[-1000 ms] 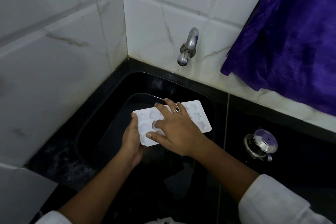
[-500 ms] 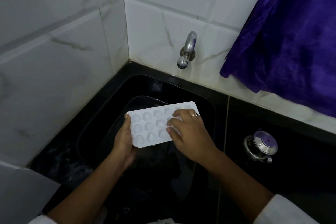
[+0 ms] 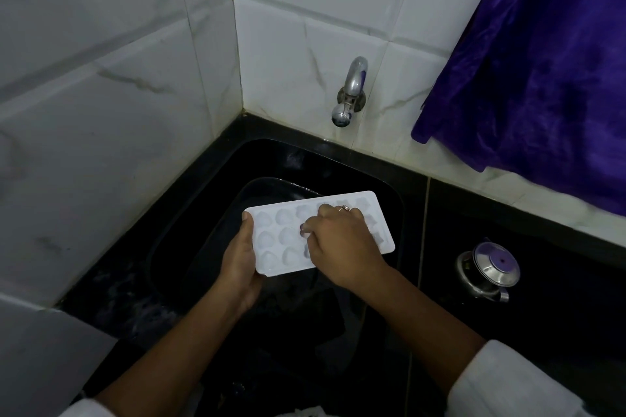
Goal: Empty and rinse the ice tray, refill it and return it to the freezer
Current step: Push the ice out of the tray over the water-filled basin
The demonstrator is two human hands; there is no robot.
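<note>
While my left hand (image 3: pixel 240 259) holds the tray (image 3: pixel 269 240) over the sink (image 3: pixel 355 173), fingers gripping its left end, my right hand (image 3: pixel 342 244) rests mid-tray, fingers curled; pinching anything, I cannot tell.

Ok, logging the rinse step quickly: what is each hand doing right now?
Left hand: grips the ice tray at its left end.
Right hand: fingers curled on the tray's cups; whether it pinches anything cannot be told.

The white rectangular plastic ice tray (image 3: pixel 271 237), round-cornered, is held roughly level over the black sink basin (image 3: pixel 338 173), its moulded face with three rows of small pockets turned up. The left hand (image 3: pixel 238 267) grips its left end; the right hand (image 3: pixel 342 247) lies over its middle pockets.
</note>
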